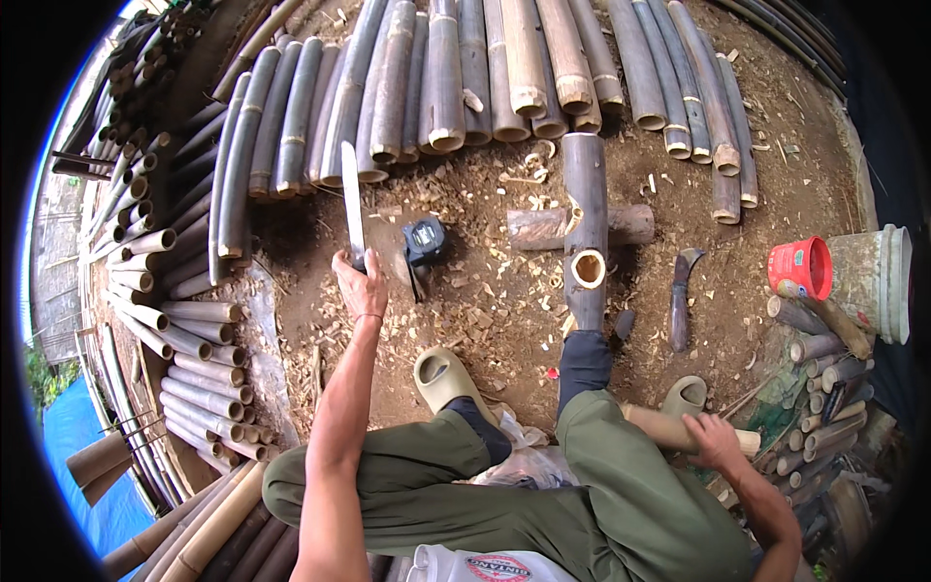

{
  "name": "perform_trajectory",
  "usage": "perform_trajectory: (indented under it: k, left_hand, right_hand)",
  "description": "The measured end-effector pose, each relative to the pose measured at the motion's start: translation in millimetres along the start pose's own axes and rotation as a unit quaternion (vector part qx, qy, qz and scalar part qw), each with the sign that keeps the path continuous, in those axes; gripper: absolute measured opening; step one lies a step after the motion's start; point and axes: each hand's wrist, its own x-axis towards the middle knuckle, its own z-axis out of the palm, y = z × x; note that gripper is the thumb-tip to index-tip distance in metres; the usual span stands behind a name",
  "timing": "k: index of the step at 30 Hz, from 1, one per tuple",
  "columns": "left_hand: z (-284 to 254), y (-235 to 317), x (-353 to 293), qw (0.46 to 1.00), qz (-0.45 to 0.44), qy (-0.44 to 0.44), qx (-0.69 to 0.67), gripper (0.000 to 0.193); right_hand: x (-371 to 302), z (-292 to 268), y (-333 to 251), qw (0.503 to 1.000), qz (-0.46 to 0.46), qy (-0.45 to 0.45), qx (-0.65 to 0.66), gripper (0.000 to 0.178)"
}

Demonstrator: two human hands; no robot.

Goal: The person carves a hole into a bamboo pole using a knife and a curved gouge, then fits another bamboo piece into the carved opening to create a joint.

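My left hand (pixel 361 289) is closed around the base of a long, straight-bladed knife (pixel 352 199), whose blade points away from me. Its handle is mostly hidden in the palm. By my right thigh, my right hand (pixel 716 442) grips a pale piece of bamboo (pixel 661 428). Ahead of my right foot, a dark bamboo tube (pixel 586 179) with a hole cut in its upper side lies across a short crosswise log (pixel 536 229). A black tape measure (pixel 424 239) sits on the ground right of the long knife.
Rows of cut bamboo tubes (pixel 443 82) line the far side, with more stacked at left (pixel 199 403). To the right lie a curved knife (pixel 680 306), a red pot (pixel 803 269) and a whitish bucket (pixel 878 281). Wood chips (pixel 475 320) litter the dirt.
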Motion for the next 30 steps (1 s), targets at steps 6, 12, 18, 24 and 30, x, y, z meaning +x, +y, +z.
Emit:
perform_trajectory:
  k: [6,12,18,24,30]
  left_hand:
    - [21.6,-53.2,59.6,0.981,0.148,0.083,0.094,0.061]
    - [24.3,-48.1,63.3,0.983,0.045,0.039,0.171,0.063]
    - [39.0,56.5,-70.7,0.912,0.351,-0.129,0.169,0.06]
    - [1.9,49.0,-277.5,0.591,0.409,-0.667,0.195,0.084]
    - [65.2,-53.8,-349.8,0.566,0.573,-0.592,0.013,0.102]
  right_hand:
    - [57.9,32.2,-48.8,0.992,-0.118,0.033,-0.019,0.074]
    - [144.5,23.7,-54.9,0.952,-0.051,0.071,0.292,0.06]
    - [222.6,5.5,-30.1,0.899,0.198,0.301,0.251,0.045]
    - [182.6,-14.9,5.8,0.722,0.311,0.265,0.558,0.031]
    - [-4.4,-181.0,149.7,0.339,0.076,0.736,0.581,0.027]
